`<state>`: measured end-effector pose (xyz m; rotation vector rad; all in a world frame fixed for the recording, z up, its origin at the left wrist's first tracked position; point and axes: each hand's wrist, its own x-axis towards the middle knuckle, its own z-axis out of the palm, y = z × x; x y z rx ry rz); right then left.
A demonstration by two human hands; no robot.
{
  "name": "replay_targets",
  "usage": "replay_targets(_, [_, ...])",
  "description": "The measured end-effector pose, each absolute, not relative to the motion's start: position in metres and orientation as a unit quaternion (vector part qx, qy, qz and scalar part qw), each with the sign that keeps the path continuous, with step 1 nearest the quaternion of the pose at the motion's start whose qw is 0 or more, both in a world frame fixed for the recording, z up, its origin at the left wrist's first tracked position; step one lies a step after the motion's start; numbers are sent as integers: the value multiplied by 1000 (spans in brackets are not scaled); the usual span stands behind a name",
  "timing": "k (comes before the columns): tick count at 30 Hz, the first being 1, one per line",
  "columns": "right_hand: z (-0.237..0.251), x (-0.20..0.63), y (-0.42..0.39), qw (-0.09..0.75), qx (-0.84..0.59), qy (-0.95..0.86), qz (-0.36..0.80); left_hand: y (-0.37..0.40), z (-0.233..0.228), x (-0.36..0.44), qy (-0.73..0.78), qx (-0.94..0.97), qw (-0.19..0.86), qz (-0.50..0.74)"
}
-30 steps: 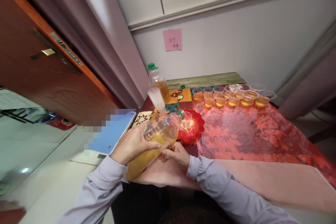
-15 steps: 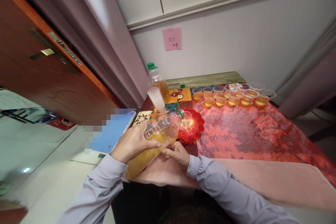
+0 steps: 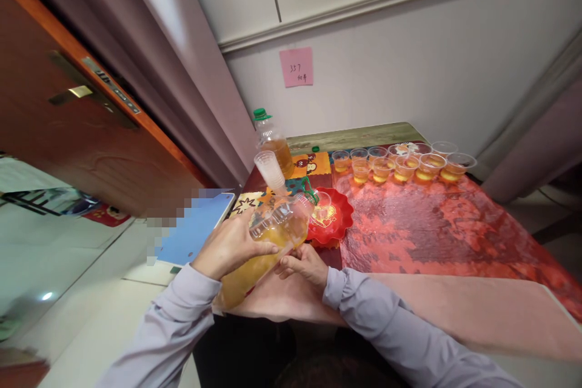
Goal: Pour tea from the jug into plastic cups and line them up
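Note:
Both my hands grip a large clear plastic bottle [image 3: 284,224] of yellow liquid, tilted with its neck toward the red scalloped tray [image 3: 343,221]. My left hand [image 3: 231,245] is wrapped over the bottle's upper side. Lower down, my right hand [image 3: 304,265] holds it from beneath, fingers partly hidden behind it. A green ring handle [image 3: 309,188] circles the uncapped-looking neck. Under the mouth, a clear plastic cup [image 3: 324,205] stands in the tray; its liquid level is hard to make out.
Filled clear cups [image 3: 404,168] stand in rows at the back right. Behind the tilted bottle are a stack of cups [image 3: 270,170], a second bottle [image 3: 280,154] with a green cap, and a loose green cap [image 3: 316,149]. A door [image 3: 91,109] is at the left.
Hands, bottle and tray keep nearly the same positions. The whole view has shifted very slightly.

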<state>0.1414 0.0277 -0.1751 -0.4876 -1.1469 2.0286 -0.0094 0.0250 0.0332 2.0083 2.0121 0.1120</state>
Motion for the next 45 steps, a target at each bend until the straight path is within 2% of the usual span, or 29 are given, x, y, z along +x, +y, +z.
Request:
replay_targets(30, [-177, 141, 29, 368, -186, -450, 792, 28, 28, -13, 683, 717, 130, 48])
replay_targets(39, [-174, 142, 28, 370, -191, -447, 792, 26, 33, -8, 704, 697, 131, 14])
replay_targets(45, [-177, 142, 28, 366, -189, -451, 792, 27, 30, -11, 698, 703, 131, 43])
